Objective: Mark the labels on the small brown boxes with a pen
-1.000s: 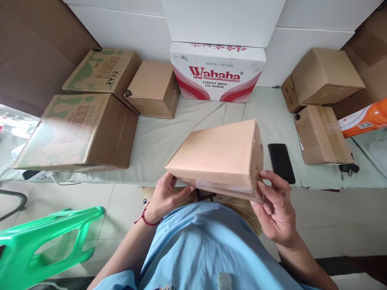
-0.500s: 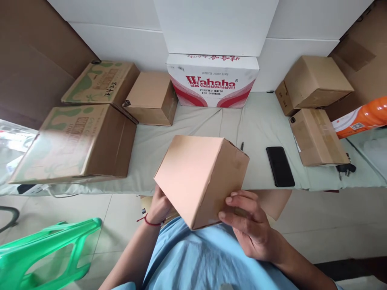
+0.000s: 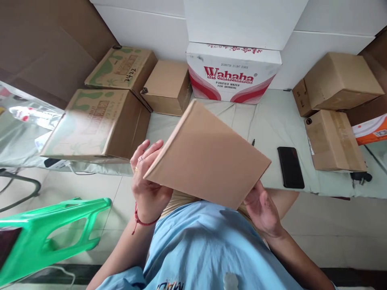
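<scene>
A plain brown cardboard box [image 3: 208,157] is held up tilted over my lap, one flat face turned toward me. My left hand [image 3: 149,177] grips its left side, with the fingers reaching up along the edge and a red string on the wrist. At the lower right corner my right hand [image 3: 263,207] supports the box from beneath; its fingertips are hidden behind the cardboard. Just past the box, the tip of a dark pen-like thing [image 3: 253,142] shows on the cloth. A black phone [image 3: 290,167] lies to the right of the box.
Printed cartons [image 3: 90,125] and a smaller brown box [image 3: 167,88] stand at the left of the cloth-covered table [image 3: 269,117]. A white and red Wahaha carton [image 3: 232,74] is at the back. More boxes [image 3: 335,141] sit at right. A green stool [image 3: 60,229] stands at lower left.
The box has been turned in my hands, so one face fills most of its outline. My left hand has come up to its left side; my right hand has dropped lower. The view has shifted left.
</scene>
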The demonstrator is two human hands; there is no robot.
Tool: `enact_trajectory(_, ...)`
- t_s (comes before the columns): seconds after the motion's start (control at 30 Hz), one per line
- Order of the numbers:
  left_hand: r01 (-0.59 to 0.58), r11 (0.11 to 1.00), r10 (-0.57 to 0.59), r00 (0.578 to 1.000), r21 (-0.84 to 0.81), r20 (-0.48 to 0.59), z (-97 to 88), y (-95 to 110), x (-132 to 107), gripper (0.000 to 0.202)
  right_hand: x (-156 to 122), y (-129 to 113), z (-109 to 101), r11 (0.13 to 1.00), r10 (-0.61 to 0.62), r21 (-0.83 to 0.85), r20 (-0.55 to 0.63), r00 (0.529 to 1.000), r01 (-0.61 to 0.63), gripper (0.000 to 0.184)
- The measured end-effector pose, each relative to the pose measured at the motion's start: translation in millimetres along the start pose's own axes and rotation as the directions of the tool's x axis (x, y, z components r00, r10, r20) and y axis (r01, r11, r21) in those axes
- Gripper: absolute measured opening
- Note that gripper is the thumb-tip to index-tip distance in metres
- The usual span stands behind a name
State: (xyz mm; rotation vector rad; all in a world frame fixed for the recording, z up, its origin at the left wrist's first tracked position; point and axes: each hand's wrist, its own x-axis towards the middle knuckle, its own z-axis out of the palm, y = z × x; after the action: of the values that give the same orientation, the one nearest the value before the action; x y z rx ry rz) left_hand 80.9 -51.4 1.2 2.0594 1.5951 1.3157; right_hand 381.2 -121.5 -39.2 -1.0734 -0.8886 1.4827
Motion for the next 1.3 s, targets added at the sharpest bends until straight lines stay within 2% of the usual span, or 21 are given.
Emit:
enact_trajectory(0.07,-0.138,0.99,0.142,0.983,0.037,-0.114,-0.8,17.3,6.0,0.05,2.6,0.9,-0.5,0.998,0.065,0.015,-0.049,0.997,-0.064,0.062)
enact_trajectory(0.13,-0.205,0.977,0.213,0.965,0.065,-0.155,-0.3,29.7,9.8,0.05,5.0,1.7,-1.0,0.992,0.121,0.029,-0.085,0.989,-0.119,0.051)
enact_trajectory(0.2,-0.211,0.973,0.223,0.963,0.089,-0.154,0.7,36.4,12.0,0.049,7.0,2.4,-1.2,0.985,0.167,0.051,-0.084,0.982,-0.163,0.045)
enact_trajectory(0.4,-0.19,0.977,0.201,0.973,0.1,-0.117,6.1,45.7,18.1,0.046,9.6,3.9,-4.6,0.957,0.278,0.105,-0.069,0.958,-0.27,0.047)
enact_trajectory(0.5,-0.183,0.969,0.211,0.964,0.168,-0.163,11.4,54.6,17.7,0.035,11.6,7.3,-6.5,0.935,0.344,0.111,-0.053,0.937,-0.337,0.044)
enact_trajectory(0.57,-0.202,0.963,0.236,0.951,0.178,-0.197,14.3,59.0,15.7,0.034,14.1,12.3,-5.4,0.93,0.36,0.09,-0.038,0.932,-0.356,0.045)
enact_trajectory(0.63,-0.246,0.962,0.265,0.946,0.118,-0.186,15.5,60.1,13.4,0.042,17.1,19.5,-1.8,0.93,0.366,0.048,-0.014,0.93,-0.365,0.049)
enact_trajectory(0.7,-0.287,0.958,0.287,0.949,0.021,-0.13,15.1,58.2,11.8,0.049,19.8,27.8,3.3,0.928,0.372,-0.008,0.03,0.928,-0.372,0.054)
enact_trajectory(0.83,-0.287,0.953,0.279,0.956,-0.097,-0.087,14.0,51.3,11.3,0.058,23.4,38.8,7.0,0.913,0.402,-0.142,0.163,0.901,-0.381,0.065)
enact_trajectory(0.93,-0.29,0.954,0.286,0.957,-0.077,-0.057,16.1,46.8,11.9,0.066,28.5,29.7,-9.0,0.882,0.433,-0.314,0.246,0.867,-0.351,0.064)
enact_trajectory(1.0,-0.304,0.949,0.304,0.953,-0.079,-0.02,18.0,45.3,12.1,0.063,36.7,12.1,-29.9,0.836,0.462,-0.459,0.292,0.838,-0.301,0.054)
enact_trajectory(1.07,-0.334,0.937,0.337,0.941,-0.103,0.017,19.5,45.7,11.5,0.059,50.2,-11.7,-53.4,0.763,0.47,-0.608,0.286,0.835,-0.221,0.044)
enact_trajectory(1.13,-0.361,0.926,0.368,0.928,-0.113,0.05,20.1,48.6,10.1,0.054,68.5,-36.0,-72.0,0.616,0.377,-0.781,0.182,0.908,-0.099,0.037)
enact_trajectory(1.17,-0.364,0.925,0.372,0.926,-0.111,0.063,19.8,51.1,9.1,0.051,78.7,-46.5,-77.6,0.485,0.301,-0.874,0.134,0.944,-0.031,0.033)
enact_trajectory(1.23,-0.355,0.931,0.361,0.93,-0.085,0.073,17.6,58.1,7.4,0.046,99.8,-61.9,-80.3,0.144,0.19,-0.988,0.078,0.979,0.051,0.039)
enact_trajectory(1.3,-0.372,0.927,0.375,0.925,-0.052,0.063,12.8,67.2,6.9,0.04,119.4,-69.4,-74.5,-0.191,0.217,-0.977,0.053,0.975,0.095,0.05)
